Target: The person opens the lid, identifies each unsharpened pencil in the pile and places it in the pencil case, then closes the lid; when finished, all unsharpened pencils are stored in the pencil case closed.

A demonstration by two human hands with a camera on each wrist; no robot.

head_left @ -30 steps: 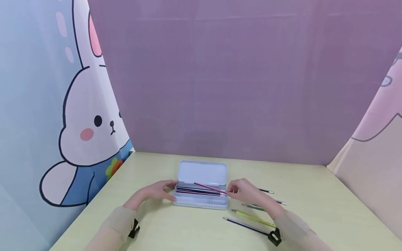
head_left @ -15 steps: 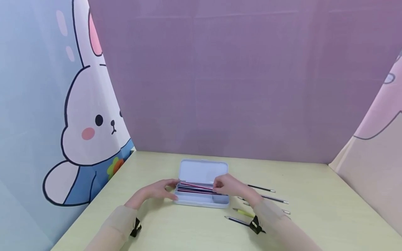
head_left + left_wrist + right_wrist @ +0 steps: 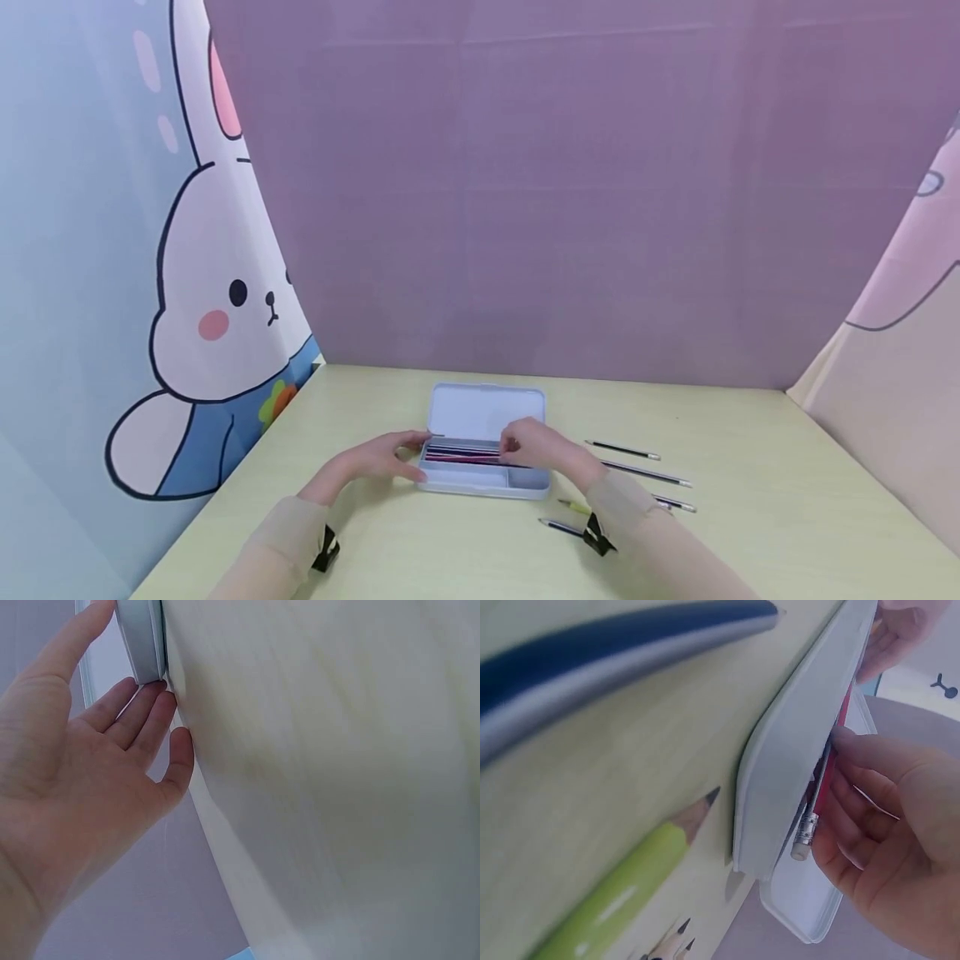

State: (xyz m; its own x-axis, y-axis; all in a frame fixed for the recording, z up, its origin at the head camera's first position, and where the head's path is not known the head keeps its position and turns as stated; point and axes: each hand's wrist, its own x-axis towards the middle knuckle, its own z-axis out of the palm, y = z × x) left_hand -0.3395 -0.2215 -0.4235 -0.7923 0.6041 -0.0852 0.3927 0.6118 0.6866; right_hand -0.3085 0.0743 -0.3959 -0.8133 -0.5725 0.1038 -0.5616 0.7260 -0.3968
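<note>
A white pencil case (image 3: pixel 465 477) lies with its lid (image 3: pixel 487 410) raised at the back. Several dark and red pencils fill its rear compartment. My left hand (image 3: pixel 375 457) spans the left end of the case, thumb at the front corner and fingers at the back. In the left wrist view its fingers (image 3: pixel 135 724) are nearly straight and touch the case end. Over the right part of the case, my right hand (image 3: pixel 534 443) pinches a red pencil (image 3: pixel 826 776) with a white eraser, low along the rear compartment. Its fingers hide part of the pencil in the head view.
Several pencils lie on the table right of the case, among them black ones (image 3: pixel 647 475), a yellow-green one (image 3: pixel 622 900) and a dark-blue and silver one (image 3: pixel 562 527). Some are partly under the right forearm. A purple cloth (image 3: pixel 525 208) hangs behind the table.
My right hand has moved left and in over the case with the red pencil, which now lies lower among the others. My left hand stays at the case's left end.
</note>
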